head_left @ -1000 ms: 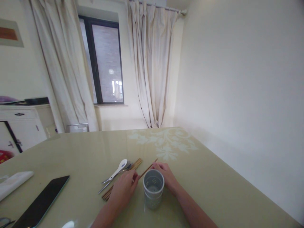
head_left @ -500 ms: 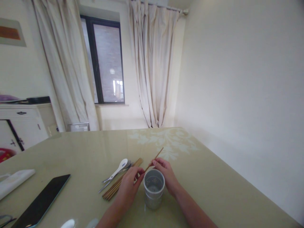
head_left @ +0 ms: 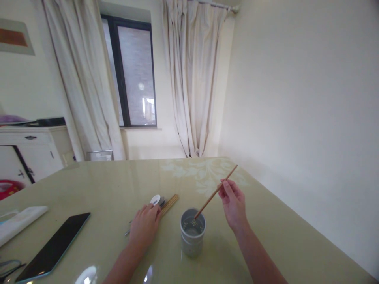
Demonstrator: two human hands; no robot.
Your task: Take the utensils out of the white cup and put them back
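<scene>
My right hand [head_left: 233,199] grips a brown wooden chopstick [head_left: 211,195] near its upper end. The chopstick slants down to the left, its lower tip within the mouth of a grey cylindrical holder [head_left: 192,242] with small holes in its bottom. This holder stands upright on the table between my hands. My left hand [head_left: 145,223] rests over a bundle of chopsticks [head_left: 170,205], fingers bent downward and their tips hidden. Beside the bundle, a white spoon [head_left: 155,199] and metal cutlery [head_left: 128,232] are partly covered by that hand.
On the left of the glossy table [head_left: 118,185] lie a dark tablet-like slab [head_left: 55,248], a white object [head_left: 22,223] and scissors-like handles [head_left: 10,268]. A wall [head_left: 302,118] runs along the right edge. Behind are curtains [head_left: 195,79] and a window [head_left: 136,75].
My right hand has moved right and up with the chopstick, whose lower tip has come into the holder's mouth. My left hand has let go of that chopstick and moved left onto the bundle.
</scene>
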